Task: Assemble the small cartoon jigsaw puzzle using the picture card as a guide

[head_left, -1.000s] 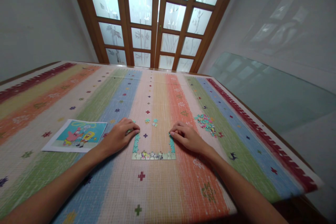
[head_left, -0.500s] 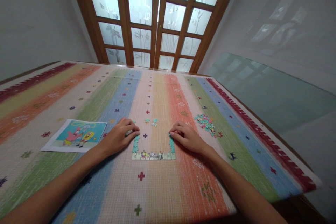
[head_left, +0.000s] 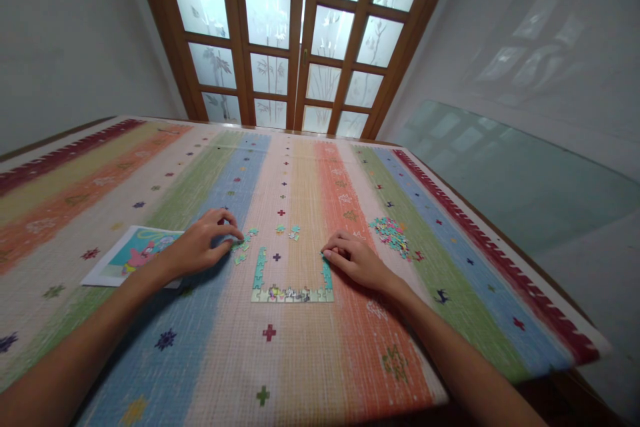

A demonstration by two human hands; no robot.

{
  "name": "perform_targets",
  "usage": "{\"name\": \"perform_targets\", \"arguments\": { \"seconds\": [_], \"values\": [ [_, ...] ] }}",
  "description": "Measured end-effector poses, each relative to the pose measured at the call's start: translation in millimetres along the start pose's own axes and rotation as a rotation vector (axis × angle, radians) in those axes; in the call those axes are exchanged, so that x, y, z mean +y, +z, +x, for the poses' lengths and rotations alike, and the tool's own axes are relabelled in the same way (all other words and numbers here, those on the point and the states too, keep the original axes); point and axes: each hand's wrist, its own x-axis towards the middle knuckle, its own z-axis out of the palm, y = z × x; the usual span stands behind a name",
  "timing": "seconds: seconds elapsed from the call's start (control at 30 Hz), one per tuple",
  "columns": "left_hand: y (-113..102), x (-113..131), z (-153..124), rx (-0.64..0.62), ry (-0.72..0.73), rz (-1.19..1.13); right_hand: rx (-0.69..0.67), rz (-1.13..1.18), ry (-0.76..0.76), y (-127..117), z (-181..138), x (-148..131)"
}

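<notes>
Turquoise and pale-green interlocked jigsaw border [head_left: 292,295] was found flat, three-sided, its far side unclosed. The bare left hand [head_left: 204,242] had been shifted off the border's left column, thereby exposed, to small turquoise loose pieces [head_left: 241,258] outside it; fingers were loosely bent, any grasp unconfirmed. The bare right hand [head_left: 356,260] was kept at the right column's far end, fingertips bunched, hold indeterminable. Ample room was judged available nearside of the border, across the striped woven tablecloth [head_left: 295,363] to its edge.
</notes>
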Motion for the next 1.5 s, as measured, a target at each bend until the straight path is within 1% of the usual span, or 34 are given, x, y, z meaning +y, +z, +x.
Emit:
{"name": "perform_targets", "arguments": {
  "seconds": [0.1, 0.27, 0.57, 0.7, 0.93, 1.13, 1.37, 1.5],
  "values": [
    [-6, -1, -3, -0.063, -0.005, -0.017, 0.004, 0.007, -0.005, 0, 0, 0],
    [-9, -2, -4, -0.137, -0.054, 0.011, -0.006, 0.009, 0.004, -1, 0, -1],
    [-11, -2, -5, -0.173, -0.090, 0.021, 0.000, 0.013, 0.012, 0, 1, 1],
    [-10, 0, -7, -0.182, -0.081, 0.017, 0.004, 0.024, 0.027, 1, 0, 2],
    [-5, 6, -8, -0.153, -0.064, 0.001, 0.008, 0.026, 0.037, 2, 1, 1],
    [-6, 11, -10, -0.127, -0.040, 0.005, 0.025, 0.030, 0.051, 3, 1, 0],
    [-3, 13, -10, -0.122, -0.031, -0.022, 0.056, 0.036, 0.056, 6, 1, 1],
    [-1, 15, -9, -0.079, -0.004, -0.040, 0.079, 0.019, 0.088, 10, 2, 0]
  ]
}}
